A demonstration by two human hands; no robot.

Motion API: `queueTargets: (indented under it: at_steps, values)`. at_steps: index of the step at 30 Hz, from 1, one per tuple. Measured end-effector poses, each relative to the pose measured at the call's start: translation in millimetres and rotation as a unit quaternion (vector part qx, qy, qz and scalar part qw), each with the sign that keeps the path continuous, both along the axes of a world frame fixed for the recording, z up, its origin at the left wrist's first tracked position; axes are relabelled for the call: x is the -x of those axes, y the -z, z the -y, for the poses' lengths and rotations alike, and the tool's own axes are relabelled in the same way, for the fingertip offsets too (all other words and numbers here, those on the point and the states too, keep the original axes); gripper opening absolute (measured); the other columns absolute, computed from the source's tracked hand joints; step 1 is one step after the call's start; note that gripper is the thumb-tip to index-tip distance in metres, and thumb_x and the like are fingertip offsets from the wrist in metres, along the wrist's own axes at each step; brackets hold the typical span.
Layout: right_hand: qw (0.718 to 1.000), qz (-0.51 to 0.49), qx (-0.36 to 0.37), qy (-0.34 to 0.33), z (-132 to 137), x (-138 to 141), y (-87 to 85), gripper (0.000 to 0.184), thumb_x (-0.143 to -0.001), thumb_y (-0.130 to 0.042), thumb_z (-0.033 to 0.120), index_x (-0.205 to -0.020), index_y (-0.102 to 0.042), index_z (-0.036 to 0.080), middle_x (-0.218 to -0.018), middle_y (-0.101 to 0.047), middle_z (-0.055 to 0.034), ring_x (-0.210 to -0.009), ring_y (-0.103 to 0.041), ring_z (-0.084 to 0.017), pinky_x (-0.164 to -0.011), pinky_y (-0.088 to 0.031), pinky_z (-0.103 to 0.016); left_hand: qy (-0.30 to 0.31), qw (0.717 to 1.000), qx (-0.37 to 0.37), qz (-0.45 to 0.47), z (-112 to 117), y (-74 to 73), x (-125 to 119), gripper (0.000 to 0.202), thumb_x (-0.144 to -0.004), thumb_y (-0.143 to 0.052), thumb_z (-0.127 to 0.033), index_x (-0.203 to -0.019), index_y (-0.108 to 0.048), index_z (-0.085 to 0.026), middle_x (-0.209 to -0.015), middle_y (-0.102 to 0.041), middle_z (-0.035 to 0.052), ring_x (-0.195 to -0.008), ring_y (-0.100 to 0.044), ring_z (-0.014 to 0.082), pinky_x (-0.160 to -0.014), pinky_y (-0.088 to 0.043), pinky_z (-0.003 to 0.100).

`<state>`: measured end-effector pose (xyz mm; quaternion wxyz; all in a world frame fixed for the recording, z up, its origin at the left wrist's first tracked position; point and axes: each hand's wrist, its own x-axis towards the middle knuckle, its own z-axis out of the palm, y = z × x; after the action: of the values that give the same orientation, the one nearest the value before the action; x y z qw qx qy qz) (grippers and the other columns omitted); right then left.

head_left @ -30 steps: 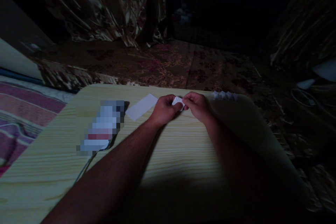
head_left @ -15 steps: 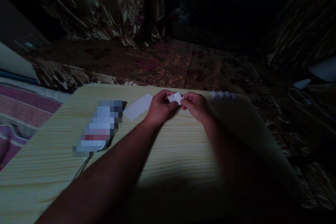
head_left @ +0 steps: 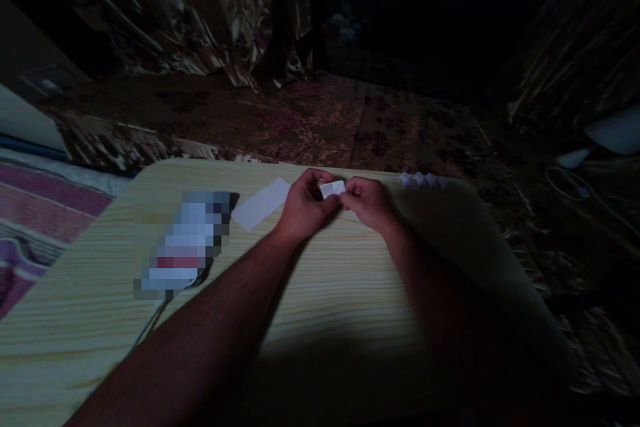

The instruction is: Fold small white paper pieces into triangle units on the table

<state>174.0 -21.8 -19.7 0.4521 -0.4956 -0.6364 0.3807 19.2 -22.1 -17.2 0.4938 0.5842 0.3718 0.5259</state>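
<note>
A small piece of folded white paper (head_left: 332, 188), with crease lines on its face, is held between my two hands near the far edge of the table. My left hand (head_left: 305, 207) pinches its left side, thumb in front and fingers curled behind. At its right end my right hand (head_left: 369, 203) grips with thumb and bent fingers. Left of my left hand a flat white paper strip (head_left: 261, 204) lies on the wood, partly behind that hand. Several small folded paper pieces (head_left: 424, 181) with pointed tips sit in a row to the right.
A pixelated phone-like object (head_left: 185, 240) with a cable (head_left: 147, 325) lies on the left of the light wooden table (head_left: 340, 293). Behind stands a ledge with patterned cloth (head_left: 300, 123), below curtains (head_left: 240, 7). A white lamp-like object (head_left: 615, 130) is at far right; striped bedding (head_left: 45, 193) at left.
The folded paper has been turned or refolded, now showing a flatter, longer outline. My right thumb has moved left along its lower edge. The view has shifted slightly.
</note>
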Motion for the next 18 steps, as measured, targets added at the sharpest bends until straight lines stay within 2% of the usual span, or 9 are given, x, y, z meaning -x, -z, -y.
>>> queueTargets:
  at_steps: [7,13,18]
  values:
    - [1.000,0.022,0.001,-0.007,1.5,1.4,-3.2,0.010,-0.069,-0.060,0.024,-0.064,-0.053,0.018,-0.058,-0.051,0.0045,-0.054,-0.044,-0.009,-0.050,-0.031,-0.023,-0.023,0.999,-0.027,-0.030,0.4,2.8,-0.2,0.033,-0.068,-0.066,-0.015,-0.097,-0.051,-0.018,-0.083,-0.059,0.0010,-0.071,-0.055,0.0129,-0.065,-0.042,0.025]
    - [0.999,0.042,-0.017,-0.003,2.3,3.7,-3.1,0.012,-0.067,-0.058,0.021,-0.060,-0.049,0.018,-0.055,-0.042,0.0062,-0.053,-0.037,-0.008,-0.048,-0.025,-0.023,-0.040,0.997,-0.047,-0.045,1.4,7.0,-0.2,0.030,-0.068,-0.063,-0.013,-0.092,-0.048,-0.020,-0.078,-0.053,-0.0016,-0.067,-0.049,0.0113,-0.061,-0.038,0.024]
    - [0.999,0.031,0.008,-0.016,1.0,2.2,-3.0,0.008,-0.067,-0.058,0.022,-0.063,-0.052,0.018,-0.056,-0.048,0.0052,-0.053,-0.042,-0.009,-0.049,-0.028,-0.022,-0.026,0.998,-0.040,-0.033,0.5,6.7,0.3,0.029,-0.069,-0.062,-0.011,-0.093,-0.046,-0.019,-0.077,-0.052,-0.0021,-0.065,-0.047,0.0104,-0.058,-0.037,0.024]
